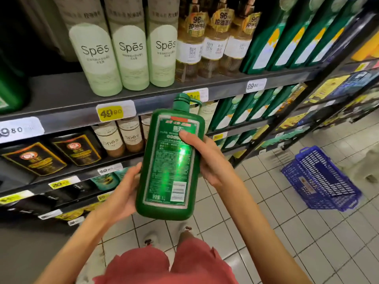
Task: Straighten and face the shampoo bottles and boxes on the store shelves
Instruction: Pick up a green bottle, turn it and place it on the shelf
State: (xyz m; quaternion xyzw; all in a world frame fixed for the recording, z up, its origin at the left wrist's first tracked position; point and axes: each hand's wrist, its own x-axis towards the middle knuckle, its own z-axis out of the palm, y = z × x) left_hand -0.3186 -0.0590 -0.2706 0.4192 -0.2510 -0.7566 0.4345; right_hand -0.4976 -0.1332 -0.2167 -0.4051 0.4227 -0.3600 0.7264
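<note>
Reference landmark: the grey shelf rail (158,102) that carries the yellow price tags.

1. Arm pose. Both bare forearms enter from below the shelf rail. The left forearm rises from the lower left and the right forearm from the lower right. They converge in front of the rail, below it.

2. Left hand (123,193). It sits well below the shelf rail. The palm is cupped against the lower left edge of the green bottle (170,160), with the thumb lying along that edge. The fingers pass behind the bottle and are hidden. The hand is partly closed and holds the bottle.

3. Right hand (207,158). It sits below the shelf rail, nearer to it than the left hand. The thumb (184,135) lies across the label, and the fingers wrap behind the right edge. The hand is closed around the bottle and grips it.

4. Green bottle. It is held off the shelves, in front of the shelf rail and mostly below it. The long axis runs nearly upright in view, tilted slightly to the right. The cap (181,98) points up and overlaps the rail, and the base points down toward the person. The back label with its barcode (178,190) faces the camera.

5. Surroundings. Pale green Spes bottles (131,58) stand upright directly above the shelf rail, labels outward. A blue basket (320,181) rests on the tiled floor, below and to the right of the rail
</note>
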